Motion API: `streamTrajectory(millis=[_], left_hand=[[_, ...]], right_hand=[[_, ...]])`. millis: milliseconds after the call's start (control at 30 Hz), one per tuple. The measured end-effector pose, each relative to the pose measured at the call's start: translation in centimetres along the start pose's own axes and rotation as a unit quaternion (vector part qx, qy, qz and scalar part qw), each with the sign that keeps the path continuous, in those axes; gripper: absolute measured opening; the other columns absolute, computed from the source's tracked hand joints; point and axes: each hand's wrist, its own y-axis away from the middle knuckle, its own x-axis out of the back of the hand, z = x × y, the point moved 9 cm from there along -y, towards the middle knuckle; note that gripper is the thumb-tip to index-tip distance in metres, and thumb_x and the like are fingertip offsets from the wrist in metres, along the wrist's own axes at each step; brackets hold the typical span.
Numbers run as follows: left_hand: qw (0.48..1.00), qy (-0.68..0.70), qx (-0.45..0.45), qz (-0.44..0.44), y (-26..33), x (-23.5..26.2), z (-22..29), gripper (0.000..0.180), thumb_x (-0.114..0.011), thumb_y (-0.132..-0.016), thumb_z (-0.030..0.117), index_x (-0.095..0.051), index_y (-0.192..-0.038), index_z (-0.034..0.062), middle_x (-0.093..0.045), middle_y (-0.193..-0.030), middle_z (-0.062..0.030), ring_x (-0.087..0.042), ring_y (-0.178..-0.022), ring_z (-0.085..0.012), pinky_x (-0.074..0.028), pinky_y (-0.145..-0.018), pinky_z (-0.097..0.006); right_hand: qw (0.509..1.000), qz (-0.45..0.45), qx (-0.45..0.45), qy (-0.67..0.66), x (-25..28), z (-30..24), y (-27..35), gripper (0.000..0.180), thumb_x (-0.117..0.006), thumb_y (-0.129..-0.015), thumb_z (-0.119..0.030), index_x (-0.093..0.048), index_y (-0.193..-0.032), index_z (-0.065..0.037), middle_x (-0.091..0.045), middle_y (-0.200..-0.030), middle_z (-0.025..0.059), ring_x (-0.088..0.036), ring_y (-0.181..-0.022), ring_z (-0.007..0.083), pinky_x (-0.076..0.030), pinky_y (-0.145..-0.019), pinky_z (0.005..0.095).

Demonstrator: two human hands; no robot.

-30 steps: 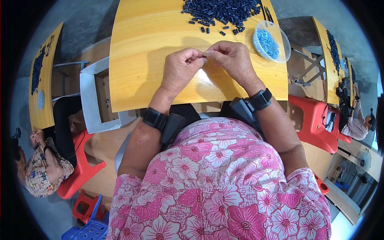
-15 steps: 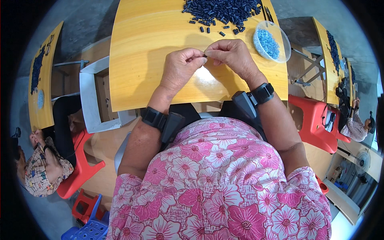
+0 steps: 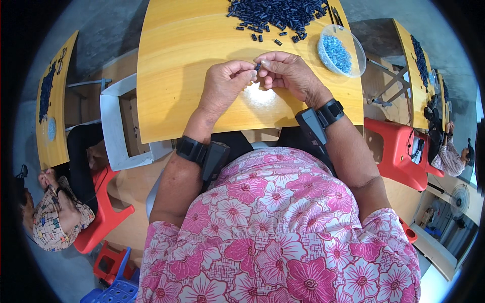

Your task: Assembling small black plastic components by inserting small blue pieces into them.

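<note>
Over the table's near half, my left hand [image 3: 222, 86] and my right hand [image 3: 290, 76] meet fingertip to fingertip. Pinched between them is a small dark blue piece [image 3: 258, 66], mostly covered by thumbs and fingers. It resembles the short dark blue plastic pieces [image 3: 275, 15] heaped at the far side, a few of which lie loose on the heap's near edge. To the right of my right hand stands a clear round bowl [image 3: 359, 59] holding many tiny light blue transparent parts [image 3: 336, 53]. Each wrist wears a black strap with a dark box.
The yellow wooden table [image 3: 177, 101] has dark slender tools [image 3: 336, 17] at its far right. A white open frame or box [image 3: 113, 126] stands left of it. Red stools [image 3: 396, 151] and other people at similar tables are on both sides. A blue plastic seat [image 3: 113, 290] is at lower left.
My right hand has turned a little and its lower fingers show more. More of the dark blue piece is visible between my fingertips. The view has shifted slightly.
</note>
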Motion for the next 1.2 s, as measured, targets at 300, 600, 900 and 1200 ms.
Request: streamTrajectory(millis=[300, 600, 900, 1200], left_hand=[[1.000, -0.013, 0.021, 0.007, -0.1, 0.1, -0.3, 0.015, -0.068, -0.093, 0.008, -0.072, -0.104, -0.0022, -0.071, -0.083, -0.0032, -0.062, -0.074, -0.0072, -0.051, -0.069, -0.022], [0.999, -0.018, 0.030, 0.000, -0.2, -0.2, -0.6, 0.014, -0.067, -0.094, 0.008, -0.072, -0.102, -0.0017, -0.070, -0.082, -0.0024, -0.061, -0.074, -0.0068, -0.051, -0.069, -0.021], [0.999, -0.040, 0.006, 0.003, 0.0, -0.5, -0.2, 0.012, -0.067, -0.092, 0.007, -0.072, -0.100, -0.0002, -0.068, -0.083, -0.0001, -0.058, -0.073, -0.0054, -0.049, -0.067, -0.021], [0.991, -0.106, -0.057, 0.060, 0.3, -0.2, 0.5, 0.013, -0.069, -0.091, 0.007, -0.072, -0.101, -0.0007, -0.070, -0.085, -0.0018, -0.061, -0.075, -0.0071, -0.052, -0.070, -0.024]], right_hand=[[1.000, -0.007, 0.016, -0.011, -0.1, 0.3, -0.2, 0.027, -0.060, -0.100, -0.021, -0.065, -0.118, -0.001, -0.067, -0.086, 0.0038, -0.067, -0.073, 0.0117, -0.061, -0.082, 0.0345], [0.999, 0.021, 0.007, 0.029, 0.2, 0.1, -0.1, 0.024, -0.061, -0.099, -0.015, -0.065, -0.117, 0.001, -0.065, -0.086, 0.0043, -0.065, -0.071, 0.0116, -0.062, -0.081, 0.0351], [1.000, 0.022, -0.002, 0.015, -0.1, 0.3, 0.1, 0.021, -0.062, -0.098, -0.013, -0.064, -0.114, 0.001, -0.066, -0.086, 0.0049, -0.066, -0.072, 0.0127, -0.061, -0.083, 0.0360], [0.997, 0.011, -0.055, 0.049, -0.5, 0.1, 0.7, 0.026, -0.060, -0.100, -0.025, -0.064, -0.098, 0.001, -0.066, -0.084, 0.0061, -0.060, -0.066, 0.0116, -0.053, -0.065, 0.0252]])
